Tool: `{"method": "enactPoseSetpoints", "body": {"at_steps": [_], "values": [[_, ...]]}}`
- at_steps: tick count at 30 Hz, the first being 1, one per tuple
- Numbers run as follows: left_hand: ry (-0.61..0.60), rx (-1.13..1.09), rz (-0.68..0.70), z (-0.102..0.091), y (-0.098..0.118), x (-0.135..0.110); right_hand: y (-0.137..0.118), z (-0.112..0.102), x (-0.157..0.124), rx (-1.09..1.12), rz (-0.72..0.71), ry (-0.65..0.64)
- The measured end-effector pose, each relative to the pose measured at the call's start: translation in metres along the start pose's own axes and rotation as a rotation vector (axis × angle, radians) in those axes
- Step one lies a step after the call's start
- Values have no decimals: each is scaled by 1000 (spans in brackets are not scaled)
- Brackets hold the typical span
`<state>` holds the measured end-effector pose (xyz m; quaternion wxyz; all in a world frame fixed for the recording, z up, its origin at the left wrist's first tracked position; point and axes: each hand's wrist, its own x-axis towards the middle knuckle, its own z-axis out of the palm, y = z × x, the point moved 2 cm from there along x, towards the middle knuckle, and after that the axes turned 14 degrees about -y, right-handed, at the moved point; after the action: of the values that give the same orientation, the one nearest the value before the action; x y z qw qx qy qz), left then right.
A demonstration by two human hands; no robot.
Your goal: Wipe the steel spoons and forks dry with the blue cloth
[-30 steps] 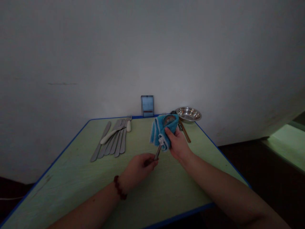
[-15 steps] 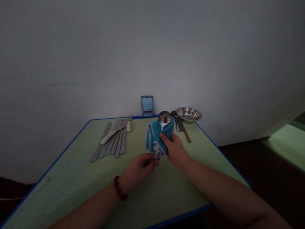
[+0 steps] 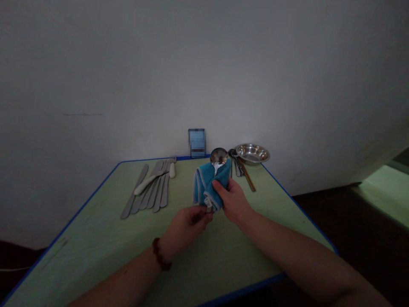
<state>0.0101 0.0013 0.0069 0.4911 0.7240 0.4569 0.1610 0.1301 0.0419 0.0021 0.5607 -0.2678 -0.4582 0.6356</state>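
A shiny metal ladle (image 3: 219,158) is held above the middle of the table, its round bowl pointing away from me. Pinched in my left hand (image 3: 187,226) is the near end of its handle. My right hand (image 3: 236,200) is closed around a folded blue cloth (image 3: 204,181) with a pale edge, which wraps the handle below the bowl. The cloth hides most of the handle. A dark red beaded bracelet (image 3: 161,254) circles my left wrist.
Several table knives (image 3: 134,192) lie at the left, with two white-handled forks (image 3: 148,182) among them. At the back right are spoons (image 3: 237,166), wooden chopsticks (image 3: 247,175) and a steel bowl (image 3: 253,153). A blurred screen (image 3: 197,143) stands against the wall. Blue edging rims the table (image 3: 198,264).
Both hands stay on the ladle and cloth, with only a very slight shift. The cutlery and bowl lie as before.
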Motion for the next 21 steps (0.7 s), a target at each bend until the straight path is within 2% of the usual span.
{"method": "enactPoseSetpoints", "body": {"at_steps": [14,21], "values": [[-17,101,-16,3,-3,0,-18,-2,9,141,-30,89],[-20,15,-33,3,-5,1,-22,-3,10,113,-44,94]]}}
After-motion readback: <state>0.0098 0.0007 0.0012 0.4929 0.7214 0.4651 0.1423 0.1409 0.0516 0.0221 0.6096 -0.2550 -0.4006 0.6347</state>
